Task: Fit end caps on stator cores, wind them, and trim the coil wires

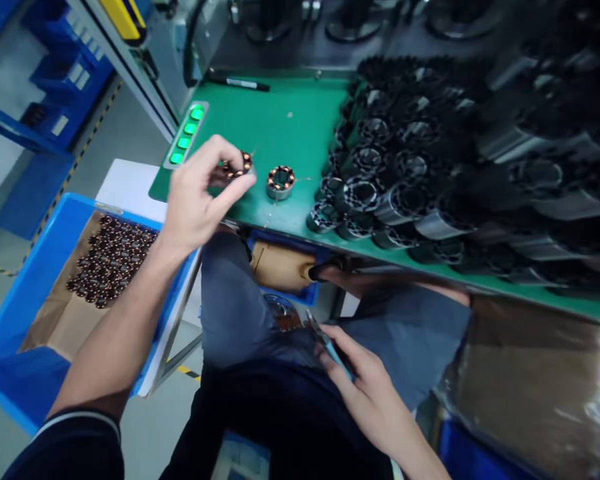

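Note:
Between the thumb and fingers of my left hand [200, 190] is a ring-shaped motor stator [247, 162] with copper windings, at the left part of the green worktop [305, 107]. My fingers hide part of it. Just to its right a second wound stator [281, 183] sits on the worktop near the front edge, with thin wire ends sticking out. Low over my lap, my right hand [363, 380] is closed round a pair of pliers or cutters [330, 343] with blue handles, its tip pointing up and left.
Many dark metal cores [365, 193] crowd the worktop's right side. A black marker [239, 83] lies at the back, near a panel of green lit buttons [187, 135]. At left, a blue bin [25, 333] holds a pile of wound stators [113, 260]. Under the bench is a cardboard-lined box [285, 267].

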`<state>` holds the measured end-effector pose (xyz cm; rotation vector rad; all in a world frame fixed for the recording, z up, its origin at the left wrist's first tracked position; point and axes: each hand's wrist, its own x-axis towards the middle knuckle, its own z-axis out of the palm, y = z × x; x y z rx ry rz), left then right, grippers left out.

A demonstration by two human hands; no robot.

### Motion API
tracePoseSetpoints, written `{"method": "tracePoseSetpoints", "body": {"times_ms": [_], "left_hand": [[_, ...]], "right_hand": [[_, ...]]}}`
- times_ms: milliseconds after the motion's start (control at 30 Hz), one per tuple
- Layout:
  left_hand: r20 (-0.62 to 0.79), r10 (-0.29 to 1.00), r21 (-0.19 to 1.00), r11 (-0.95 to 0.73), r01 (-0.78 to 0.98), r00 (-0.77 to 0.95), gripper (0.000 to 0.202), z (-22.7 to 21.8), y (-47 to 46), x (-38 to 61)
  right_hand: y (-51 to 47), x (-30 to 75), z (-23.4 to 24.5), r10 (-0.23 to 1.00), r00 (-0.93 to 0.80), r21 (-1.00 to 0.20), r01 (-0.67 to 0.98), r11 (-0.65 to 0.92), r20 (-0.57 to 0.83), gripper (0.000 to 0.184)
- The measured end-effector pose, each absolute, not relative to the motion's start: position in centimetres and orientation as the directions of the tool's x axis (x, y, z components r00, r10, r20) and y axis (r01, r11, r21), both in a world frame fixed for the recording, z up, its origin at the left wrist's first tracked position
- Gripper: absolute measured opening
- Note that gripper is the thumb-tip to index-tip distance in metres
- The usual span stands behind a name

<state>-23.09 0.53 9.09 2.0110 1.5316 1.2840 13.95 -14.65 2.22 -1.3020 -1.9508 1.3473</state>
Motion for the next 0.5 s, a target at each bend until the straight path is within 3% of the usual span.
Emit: {"method": "tracePoseSetpoints", "body": {"times_ms": [100, 267, 500], "left_hand": [[0.688, 0.703, 0.487, -0.632, 0.603, 0.181, 0.025, 10.6, -4.3, -20.2], [0.458, 0.875, 0.631, -0.445, 0.636, 0.158, 0.026, 10.1, -10.9, -13.7], [0.433, 0.895, 0.697, -0.406, 0.591, 0.105, 0.034, 7.8, -12.6, -12.4]], "right_hand": [[-15.2, 14.1, 2.7, 0.891, -0.447, -0.928, 0.360, 0.096, -0.081, 0.034], [-14.3, 13.0, 4.5, 0.883, -0.468, -0.967, 0.211, 0.146, 0.031, 0.065], [-13.6, 12.1, 5.2, 0.879, -0.473, -0.954, 0.233, 0.189, 0.059, 0.064]]}}
